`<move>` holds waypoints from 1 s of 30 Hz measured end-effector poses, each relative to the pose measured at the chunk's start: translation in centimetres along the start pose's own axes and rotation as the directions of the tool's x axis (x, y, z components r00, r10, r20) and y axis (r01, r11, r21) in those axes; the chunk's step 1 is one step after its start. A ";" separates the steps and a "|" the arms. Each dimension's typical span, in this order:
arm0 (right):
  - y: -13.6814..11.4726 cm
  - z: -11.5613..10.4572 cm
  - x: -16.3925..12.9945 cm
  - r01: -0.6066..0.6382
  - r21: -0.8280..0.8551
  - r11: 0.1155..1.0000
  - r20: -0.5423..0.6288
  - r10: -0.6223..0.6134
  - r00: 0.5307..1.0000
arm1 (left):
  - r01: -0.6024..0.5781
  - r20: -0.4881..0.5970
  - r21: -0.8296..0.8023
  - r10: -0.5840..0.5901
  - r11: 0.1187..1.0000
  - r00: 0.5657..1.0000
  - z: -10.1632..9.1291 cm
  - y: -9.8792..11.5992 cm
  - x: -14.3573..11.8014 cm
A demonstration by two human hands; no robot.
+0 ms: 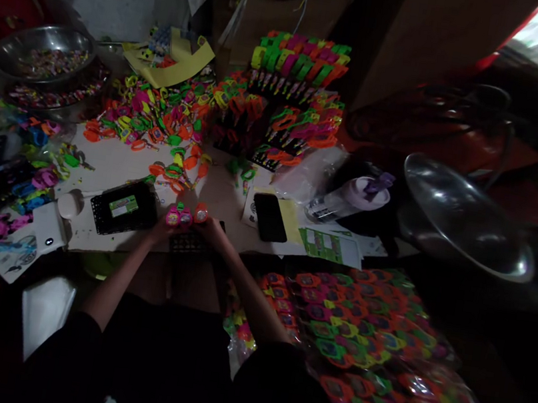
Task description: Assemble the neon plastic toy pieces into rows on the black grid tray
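At the table's front edge I have a black perforated tray (188, 243) between my hands. Two pink toy watches (173, 218) stand side by side at its upper left, close to the fingers of my left hand (160, 232). That hand is closed at the tray's left side, its fingertips dim and partly hidden. My right hand (215, 232) is closed around an orange toy watch (201, 213) at the tray's upper right. Another black tray (148, 217) with a green-and-white card on it lies to the left. Loose bright toy watches (173, 167) are heaped beyond my hands.
A black rack (260, 123) of upright toy watches stands at the back. Right of my hands lie a phone (270, 218), a bottle (343, 199) and green cards (328, 246). Metal bowls (469, 218) flank both sides. Bagged watches (363, 316) fill the lower right.
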State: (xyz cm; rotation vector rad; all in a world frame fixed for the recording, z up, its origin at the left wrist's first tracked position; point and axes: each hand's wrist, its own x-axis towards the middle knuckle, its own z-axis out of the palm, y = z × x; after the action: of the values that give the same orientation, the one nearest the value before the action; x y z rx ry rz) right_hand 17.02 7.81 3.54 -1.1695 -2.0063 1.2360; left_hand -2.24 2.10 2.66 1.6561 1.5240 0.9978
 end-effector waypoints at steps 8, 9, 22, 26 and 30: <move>-1.2 -0.3 0.5 0.028 -0.205 0.978 0.086 -0.010 0.996 | 0.058 0.050 -0.135 -0.052 0.989 0.997 0.2 -0.2 0.2; -1.4 -0.2 0.5 0.044 -0.226 0.973 0.097 -0.023 0.995 | 0.065 0.046 -0.143 -0.059 0.988 0.997 0.2 -0.2 0.2; -0.8 -0.6 0.8 0.269 -0.219 0.938 0.209 -0.224 0.952 | 0.138 0.012 -0.264 -0.140 0.955 0.990 0.7 -1.1 0.0; -0.9 -4.6 2.4 0.076 -0.302 0.950 0.020 -0.073 0.997 | 0.102 -0.015 -0.080 -0.104 0.992 0.994 0.9 -1.5 0.5; -0.6 -9.0 6.0 -0.286 -0.422 0.860 -0.393 0.110 0.913 | 0.097 0.011 0.039 -0.097 0.995 0.995 0.8 -1.3 0.6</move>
State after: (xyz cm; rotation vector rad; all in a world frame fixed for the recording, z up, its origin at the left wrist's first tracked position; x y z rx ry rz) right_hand 20.61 16.89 8.12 -1.7362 -1.9872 0.5538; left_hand -2.13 2.87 1.22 1.5951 1.6079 0.9103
